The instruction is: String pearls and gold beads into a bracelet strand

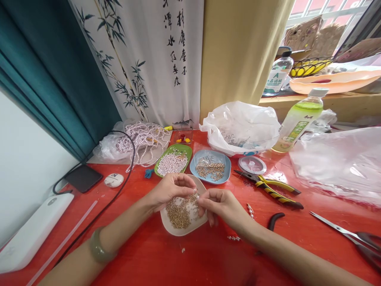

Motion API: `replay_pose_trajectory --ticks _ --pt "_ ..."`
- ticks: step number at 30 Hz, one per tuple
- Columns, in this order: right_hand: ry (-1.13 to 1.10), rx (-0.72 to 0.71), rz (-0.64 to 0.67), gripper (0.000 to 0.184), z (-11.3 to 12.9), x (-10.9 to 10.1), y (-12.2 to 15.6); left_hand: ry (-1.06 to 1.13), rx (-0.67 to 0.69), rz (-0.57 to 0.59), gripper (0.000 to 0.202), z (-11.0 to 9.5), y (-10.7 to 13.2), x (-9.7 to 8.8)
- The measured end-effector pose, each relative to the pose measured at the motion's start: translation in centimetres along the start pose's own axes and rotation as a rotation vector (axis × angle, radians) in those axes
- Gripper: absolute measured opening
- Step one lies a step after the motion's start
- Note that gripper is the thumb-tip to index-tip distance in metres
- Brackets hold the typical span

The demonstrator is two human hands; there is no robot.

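Observation:
My left hand (175,191) and my right hand (222,204) meet over a white dish (175,231), fingertips pinched close together. Something small and pale, perhaps a bead, shows between them, but it is too tiny to make out. In the dish lie many small gold beads (178,214) and some clear or silvery bits on its right side. Behind it, a green dish (188,150) holds pinkish pearl beads (171,163). Beside that, a blue dish (228,169) holds gold metal pieces (210,169). Short beaded strands (250,210) lie near my right forearm.
Yellow-and-black pliers (268,188), a spool (252,165) and scissors (342,228) lie to the right. A drink bottle (300,121) and a white plastic bag (241,127) stand behind. Pearl strings (143,139), a phone (83,177), a mouse (114,180) and a black cable (131,159) are leftward.

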State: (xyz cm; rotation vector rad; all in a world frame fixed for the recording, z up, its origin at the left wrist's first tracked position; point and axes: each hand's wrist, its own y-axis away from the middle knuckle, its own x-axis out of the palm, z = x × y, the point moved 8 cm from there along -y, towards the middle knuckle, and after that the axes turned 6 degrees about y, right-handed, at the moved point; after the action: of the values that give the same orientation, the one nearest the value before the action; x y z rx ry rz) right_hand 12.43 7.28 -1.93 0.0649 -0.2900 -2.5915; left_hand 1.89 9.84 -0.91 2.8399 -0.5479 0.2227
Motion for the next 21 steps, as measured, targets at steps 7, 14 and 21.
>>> replay_pose_trajectory --ticks 7,14,21 --pt "-0.012 -0.010 0.001 0.027 -0.2 -0.1 -0.1 -0.084 0.014 0.046 0.014 -0.4 0.1 0.8" --pt "0.024 -0.015 -0.026 0.027 0.3 -0.4 -0.1 -0.118 0.071 0.027 0.010 -1.1 0.3 0.7" --pt "0.056 -0.066 -0.063 0.021 1.8 -0.6 0.3 -0.140 0.176 0.049 0.007 -2.4 0.8 1.7"
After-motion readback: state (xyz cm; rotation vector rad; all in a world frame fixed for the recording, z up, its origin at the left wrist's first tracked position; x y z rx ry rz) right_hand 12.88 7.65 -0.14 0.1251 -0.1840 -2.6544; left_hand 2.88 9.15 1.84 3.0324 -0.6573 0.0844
